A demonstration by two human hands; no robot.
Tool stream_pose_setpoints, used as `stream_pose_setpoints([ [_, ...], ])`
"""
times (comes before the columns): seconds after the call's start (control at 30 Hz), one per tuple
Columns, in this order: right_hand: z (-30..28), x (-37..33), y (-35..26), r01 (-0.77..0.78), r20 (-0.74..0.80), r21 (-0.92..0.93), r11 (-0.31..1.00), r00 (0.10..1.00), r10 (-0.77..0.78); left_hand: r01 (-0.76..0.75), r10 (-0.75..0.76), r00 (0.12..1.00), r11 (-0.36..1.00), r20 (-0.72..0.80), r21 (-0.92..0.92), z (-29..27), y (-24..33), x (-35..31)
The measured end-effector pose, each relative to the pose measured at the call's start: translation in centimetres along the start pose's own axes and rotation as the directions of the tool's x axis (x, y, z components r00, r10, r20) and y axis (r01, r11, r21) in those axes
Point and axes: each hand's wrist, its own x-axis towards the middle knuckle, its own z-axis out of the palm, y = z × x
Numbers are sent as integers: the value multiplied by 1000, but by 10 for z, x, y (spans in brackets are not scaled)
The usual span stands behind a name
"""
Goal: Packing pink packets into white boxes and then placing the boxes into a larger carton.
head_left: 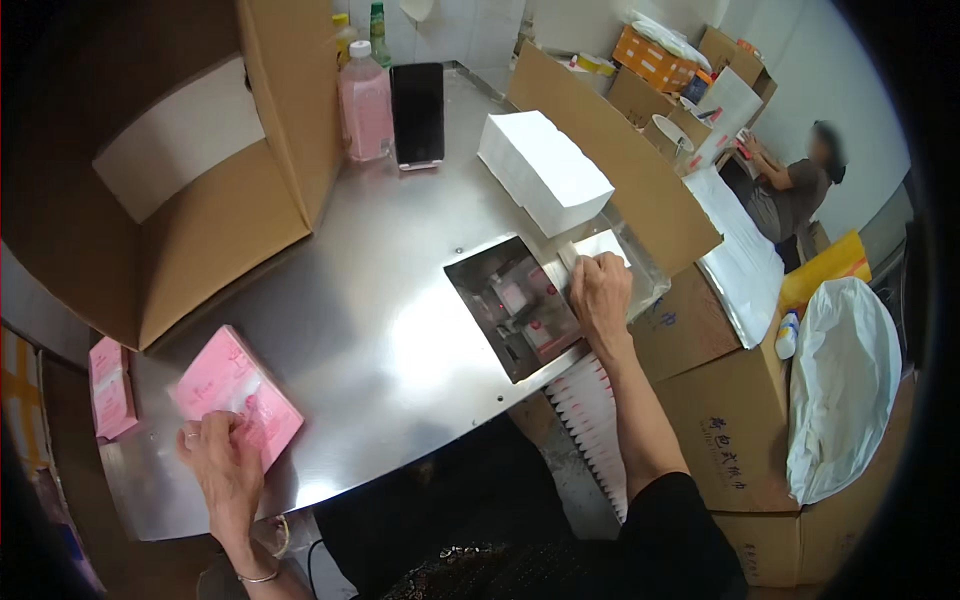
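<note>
A pink printed stack of flat packets (pixel 240 385) lies at the left of the metal table. My left hand (pixel 222 458) is closed over its near edge, fingers bent against the pink surface. To the right, my right hand (pixel 603 295) is closed at the far right edge of a rectangular opening (pixel 510 305) in the table. Its fingertips touch a small white paper stack (pixel 603 247) and a pale strip beside it; what they pinch is hidden. Inside the opening, machine parts show blurred.
A large open cardboard box (pixel 220 200) stands at the left, with a pink packet (pixel 112 388) below it. Behind are a phone (pixel 417 115), a pink liquid bottle (pixel 366 105) and a white paper block (pixel 545 170). Cartons (pixel 725 430) and a seated person (pixel 795 190) are at right.
</note>
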Motion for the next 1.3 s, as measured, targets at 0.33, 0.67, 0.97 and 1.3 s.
stream_pose_setpoints([
  [0.33,-24,3,-27,-2,-58,401,916,998,28,-379,530,847,646,33,-662,60,148,2],
  [0.67,-50,-21,-181,439,282,443,782,759,-587,-290,334,942,848,23,-444,57,164,9],
  [0.97,-31,11,-50,62,-120,-98,993,990,-74,-312,312,950,947,-13,-76,57,153,9],
  [1.3,-6,4,-7,-37,34,52,998,999,35,-376,387,918,919,90,-119,45,161,22],
])
